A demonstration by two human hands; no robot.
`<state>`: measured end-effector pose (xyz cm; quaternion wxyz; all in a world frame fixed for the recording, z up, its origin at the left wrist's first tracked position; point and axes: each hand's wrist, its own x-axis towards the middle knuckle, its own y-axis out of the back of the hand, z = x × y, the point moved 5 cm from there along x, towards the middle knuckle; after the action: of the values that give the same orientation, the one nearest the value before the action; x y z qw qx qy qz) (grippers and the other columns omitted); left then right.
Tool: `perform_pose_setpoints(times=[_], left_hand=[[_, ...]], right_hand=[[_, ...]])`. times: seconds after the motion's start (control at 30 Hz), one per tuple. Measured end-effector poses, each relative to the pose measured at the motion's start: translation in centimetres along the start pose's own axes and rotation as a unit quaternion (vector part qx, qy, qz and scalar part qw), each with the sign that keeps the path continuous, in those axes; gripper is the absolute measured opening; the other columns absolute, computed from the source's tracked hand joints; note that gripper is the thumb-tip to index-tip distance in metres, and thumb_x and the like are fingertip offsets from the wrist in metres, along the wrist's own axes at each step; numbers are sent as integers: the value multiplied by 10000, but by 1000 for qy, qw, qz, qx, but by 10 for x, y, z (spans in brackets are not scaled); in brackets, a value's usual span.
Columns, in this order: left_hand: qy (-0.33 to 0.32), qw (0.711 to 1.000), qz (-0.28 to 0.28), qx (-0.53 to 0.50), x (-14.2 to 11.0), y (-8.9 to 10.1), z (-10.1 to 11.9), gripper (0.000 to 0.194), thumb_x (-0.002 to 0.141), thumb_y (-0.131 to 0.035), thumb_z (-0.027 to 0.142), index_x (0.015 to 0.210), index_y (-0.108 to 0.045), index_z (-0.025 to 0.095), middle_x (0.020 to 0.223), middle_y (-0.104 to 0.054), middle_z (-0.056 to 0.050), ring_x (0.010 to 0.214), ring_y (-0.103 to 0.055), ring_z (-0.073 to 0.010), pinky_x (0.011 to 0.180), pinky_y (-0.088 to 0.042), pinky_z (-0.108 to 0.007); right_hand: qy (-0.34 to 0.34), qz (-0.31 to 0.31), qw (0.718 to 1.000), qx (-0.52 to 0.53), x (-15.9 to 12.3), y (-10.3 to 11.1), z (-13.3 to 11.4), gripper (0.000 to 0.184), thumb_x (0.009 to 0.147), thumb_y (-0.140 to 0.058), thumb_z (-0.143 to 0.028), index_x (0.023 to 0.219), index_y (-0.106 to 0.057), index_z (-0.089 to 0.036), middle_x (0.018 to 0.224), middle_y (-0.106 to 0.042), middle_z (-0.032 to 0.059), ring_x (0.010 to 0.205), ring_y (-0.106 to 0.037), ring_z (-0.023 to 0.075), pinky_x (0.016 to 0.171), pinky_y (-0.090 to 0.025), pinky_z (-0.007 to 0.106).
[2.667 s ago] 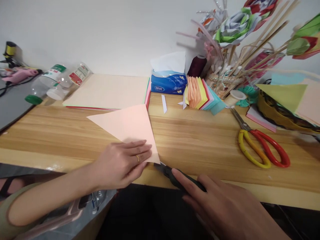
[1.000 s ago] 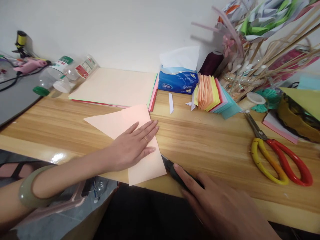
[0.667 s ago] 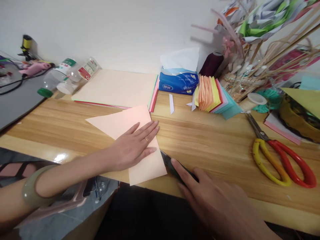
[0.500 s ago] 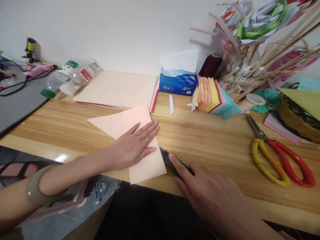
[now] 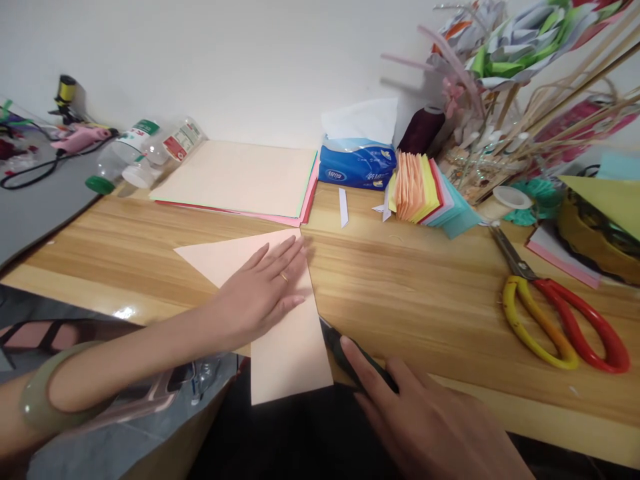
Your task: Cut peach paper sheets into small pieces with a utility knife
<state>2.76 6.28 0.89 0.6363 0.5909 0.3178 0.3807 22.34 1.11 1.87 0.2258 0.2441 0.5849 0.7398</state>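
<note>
A folded sheet of pale pink paper (image 5: 293,363) lies across the front of the table, its lower end sticking out past the edge. My left hand (image 5: 260,287) presses flat on it, fingers stretched out. In my right hand (image 5: 420,400) is a dark-handled knife (image 5: 345,350), index finger along its handle. The blade tip touches the right edge of the paper, near the fold; how far it reaches inside the fold is hidden.
Behind the paper lies a stack of coloured sheets (image 5: 235,177). Further right are a tissue pack (image 5: 357,167), folded coloured papers (image 5: 413,190) and large scissors (image 5: 530,287). Plastic bottles (image 5: 133,150) and a pink glue gun (image 5: 83,138) are at the left.
The paper has slid toward me, under my left hand, so more of it overhangs the table edge. My right hand and the knife have shifted slightly nearer to me.
</note>
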Motion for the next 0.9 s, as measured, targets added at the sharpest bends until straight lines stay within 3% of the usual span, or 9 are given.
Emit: perform_pose_setpoints(times=[0.13,0.27,0.4,0.7,0.9], left_hand=[[9,999,-21,34,2,-13,-7,647,958,-119,512,1448,-120,91,1502,-169,-162,1394,-101,-235,1112,-165,-436],[13,998,-32,45,1,-19,-7,669,953,-87,521,1438,-150,65,1504,-143,-169,1394,-70,-229,1117,-166,-426],[16,998,-36,46,1,-18,-6,669,952,-74,521,1436,-163,68,1505,-146,-163,1393,-78,-230,1118,-164,-424],[15,999,-17,41,0,-17,-7,596,960,-122,508,1441,-187,162,1516,-137,-133,1396,-88,-229,1099,-202,-454],[12,999,-7,42,-1,-18,-6,599,960,-155,506,1433,-213,143,1515,-136,-145,1396,-86,-239,1106,-185,-451]], right_hand=[[8,-15,1000,12,3,1,0,473,861,-492,-344,1314,-456,-212,710,-608,-5,479,-580,134,340,-395,224],[13,-9,1000,-9,5,1,0,461,872,-470,-333,1314,-456,-203,709,-611,1,419,-535,124,335,-381,233],[14,-12,1000,-18,4,0,0,466,868,-459,-300,1323,-440,-203,705,-609,-3,406,-512,115,349,-375,228],[2,-13,999,-30,-2,2,-2,675,679,-574,-184,1333,-403,-198,694,-592,-20,412,-474,111,356,-349,212],[2,-14,999,-40,6,1,-5,677,675,-548,-166,1337,-402,-172,666,-570,-10,411,-453,115,357,-291,222]])
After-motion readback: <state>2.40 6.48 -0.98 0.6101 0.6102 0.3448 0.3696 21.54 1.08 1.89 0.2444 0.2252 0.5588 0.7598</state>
